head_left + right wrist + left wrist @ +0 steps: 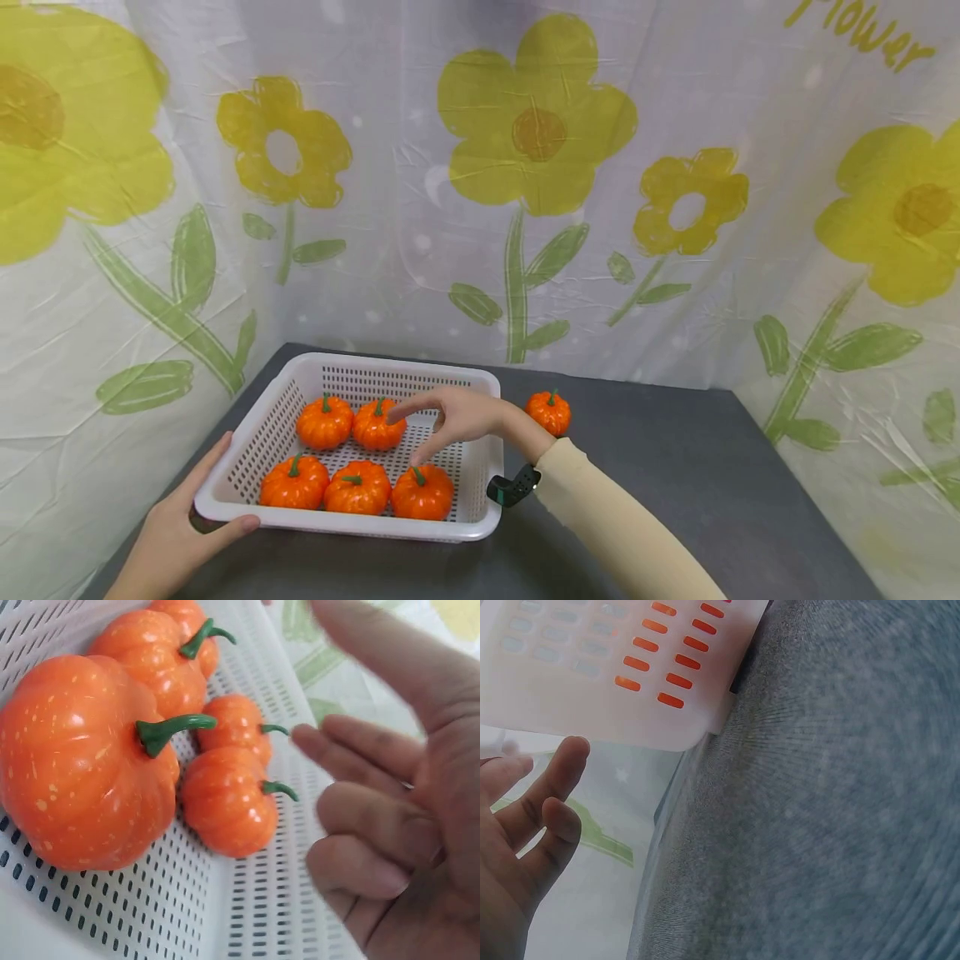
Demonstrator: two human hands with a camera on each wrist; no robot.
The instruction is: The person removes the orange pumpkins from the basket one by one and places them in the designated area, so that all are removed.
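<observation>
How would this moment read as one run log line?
left hand at near left corner of basket; right hand over basket, empty; five pumpkins in basket; one pumpkin on table, right of basket

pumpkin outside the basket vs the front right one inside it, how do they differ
The outside pumpkin sits on the dark table; the front right pumpkin sits in the white basket. In the head view, the outside pumpkin looks smaller than the front right pumpkin. The right hand has a fingertip close to the front right pumpkin, none near the outside pumpkin. Both are orange, ribbed and green-stemmed.
</observation>
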